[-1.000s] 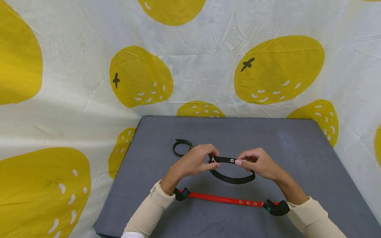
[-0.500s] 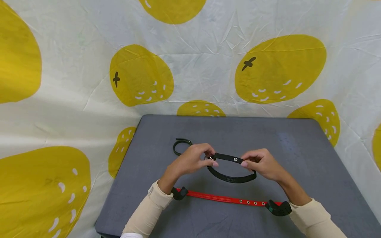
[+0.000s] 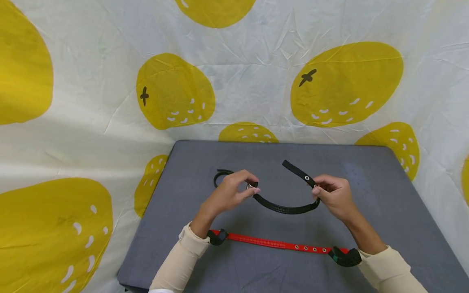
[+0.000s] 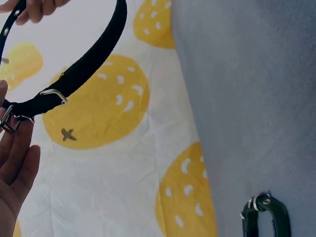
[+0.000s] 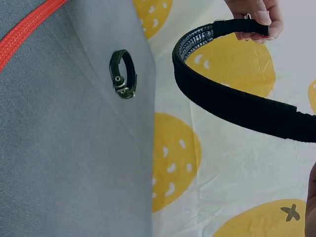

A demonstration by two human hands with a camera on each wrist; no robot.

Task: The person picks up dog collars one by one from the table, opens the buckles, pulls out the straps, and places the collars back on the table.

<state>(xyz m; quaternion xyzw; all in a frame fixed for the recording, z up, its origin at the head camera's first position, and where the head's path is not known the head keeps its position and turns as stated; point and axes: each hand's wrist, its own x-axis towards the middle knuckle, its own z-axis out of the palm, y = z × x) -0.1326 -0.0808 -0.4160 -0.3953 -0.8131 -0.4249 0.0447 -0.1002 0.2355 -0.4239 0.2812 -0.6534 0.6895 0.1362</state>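
Note:
A black collar (image 3: 283,209) with metal eyelets is held up in a sagging curve between the hands. My left hand (image 3: 230,192) pinches its buckle end; the metal buckle (image 4: 7,119) and a metal loop show by those fingers in the left wrist view. My right hand (image 3: 336,197) pinches the strap near its eyelets, and the free tip (image 3: 291,166) sticks up and leftward, out of the buckle. Below the hands, a red collar (image 3: 256,241) with several eyelets lies stretched flat. Behind the left hand a dark green collar (image 5: 116,74) lies fastened in a ring.
All of this is over a grey padded table (image 3: 286,268). A white cloth (image 3: 253,89) with yellow fruit prints hangs behind and at the sides. Black wrist devices (image 3: 344,256) hang under both cuffs, partly covering the red collar's ends in the head view.
The black collar's tip has come out of the buckle, and its closed loop is now an open curve. The right hand has moved a little to the right, the left hand slightly left and up.

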